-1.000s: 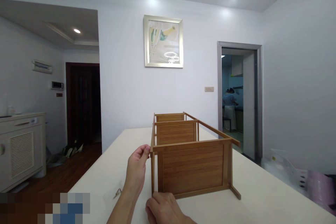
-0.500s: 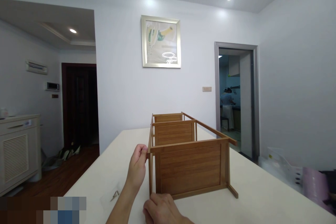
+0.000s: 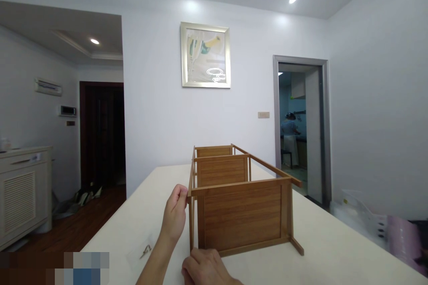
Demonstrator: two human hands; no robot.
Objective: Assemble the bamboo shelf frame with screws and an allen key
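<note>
Wooden shelf rack [image 3: 242, 216] | warm brown, grain showing from where I stand | three framed panels [image 3: 222, 172] stand on edge, one behind another | slim rails [image 3: 267, 165] link them, right-hand ends jutting past the nearest | lies sideways on cream table [image 3: 334, 245]

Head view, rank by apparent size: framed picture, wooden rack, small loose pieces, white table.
1. White table
2. Wooden rack
3. Framed picture
4. Small loose pieces

The picture hangs farther back, so whether its true size is below the rack's is unsure.
</note>
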